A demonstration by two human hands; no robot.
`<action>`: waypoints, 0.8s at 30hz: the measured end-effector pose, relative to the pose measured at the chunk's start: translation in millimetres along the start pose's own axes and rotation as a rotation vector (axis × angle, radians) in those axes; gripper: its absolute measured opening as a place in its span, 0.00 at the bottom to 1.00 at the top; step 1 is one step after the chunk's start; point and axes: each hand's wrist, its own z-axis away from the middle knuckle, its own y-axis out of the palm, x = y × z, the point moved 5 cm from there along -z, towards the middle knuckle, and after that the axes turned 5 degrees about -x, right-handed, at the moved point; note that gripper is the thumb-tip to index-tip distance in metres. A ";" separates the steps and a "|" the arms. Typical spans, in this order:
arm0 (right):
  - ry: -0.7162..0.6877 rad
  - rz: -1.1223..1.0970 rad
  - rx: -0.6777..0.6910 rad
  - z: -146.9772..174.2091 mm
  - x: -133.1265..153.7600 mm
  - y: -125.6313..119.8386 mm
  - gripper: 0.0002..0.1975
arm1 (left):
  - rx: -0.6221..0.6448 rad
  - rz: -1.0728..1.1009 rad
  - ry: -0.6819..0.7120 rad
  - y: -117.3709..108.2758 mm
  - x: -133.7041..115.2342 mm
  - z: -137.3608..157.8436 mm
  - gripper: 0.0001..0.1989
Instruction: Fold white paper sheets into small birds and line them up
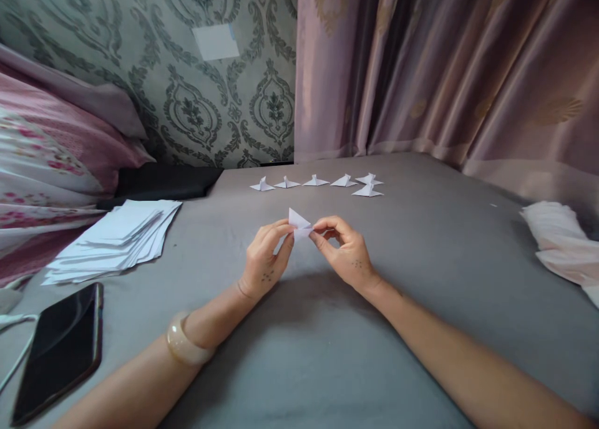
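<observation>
Looks like a home, most likely a bedroom; recognisable by wallpaper (191, 114) with large damask medallions and leafy scrolls, domestic in taste; likewise by long pinkish-mauve curtains (421, 73), carrying gold motifs and hanging in deep folds to the edge of a broad grey surface (435, 260); apparently cloth-covered, much like a bed under a smooth sheet, though hard to tell for certain; flanked at the left by bunched pink and white floral fabric (37, 148), resembling bedding or another curtain; homely, too, in the dark-screened phone (60, 348) lying near a white cable (21, 354).
</observation>
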 end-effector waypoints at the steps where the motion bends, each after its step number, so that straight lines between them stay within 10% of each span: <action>1: -0.001 -0.001 0.004 -0.1 0.4 0.3 0.04 | 0.003 0.002 -0.006 0.0 0.0 -0.1 0.08; 12: 0.172 -0.078 0.192 -3.5 -9.6 4.6 0.08 | 0.144 0.314 -0.429 13.0 21.7 7.7 0.05; 20: 0.411 -0.215 0.222 -0.4 -24.6 5.3 0.11 | 0.179 0.837 -0.997 28.9 25.3 11.3 0.24; 24: 0.381 -0.216 0.198 -0.4 -24.4 5.3 0.10 | 0.115 0.864 -1.053 29.2 24.3 11.5 0.32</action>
